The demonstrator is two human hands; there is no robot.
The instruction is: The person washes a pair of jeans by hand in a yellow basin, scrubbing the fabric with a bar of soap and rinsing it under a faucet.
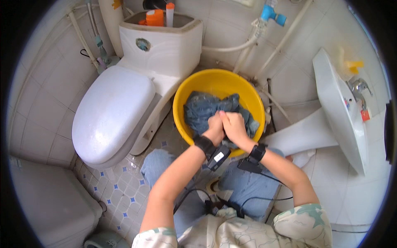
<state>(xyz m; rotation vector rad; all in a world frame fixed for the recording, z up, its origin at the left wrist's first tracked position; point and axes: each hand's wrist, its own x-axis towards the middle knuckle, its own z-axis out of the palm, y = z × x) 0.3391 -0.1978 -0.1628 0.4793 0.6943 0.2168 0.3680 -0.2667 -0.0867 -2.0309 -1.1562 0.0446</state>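
A yellow plastic basin stands on the floor before me, with a wet-looking blue denim garment bunched inside it. Over the basin's near half, my left hand and my right hand are pressed together, both curled into fists on the bunched denim. Folds of the cloth show right beside the knuckles. The undersides of the fingers, and the cloth within them, are hidden from above. Black straps with small boxes circle both wrists, and thin cables run back from them towards my body.
Left of the basin is a white toilet with its lid down; orange and white containers sit on its tank. A pedestal sink stands at right. Pipes with a blue valve run behind. A grey bin-like container occupies the lower left.
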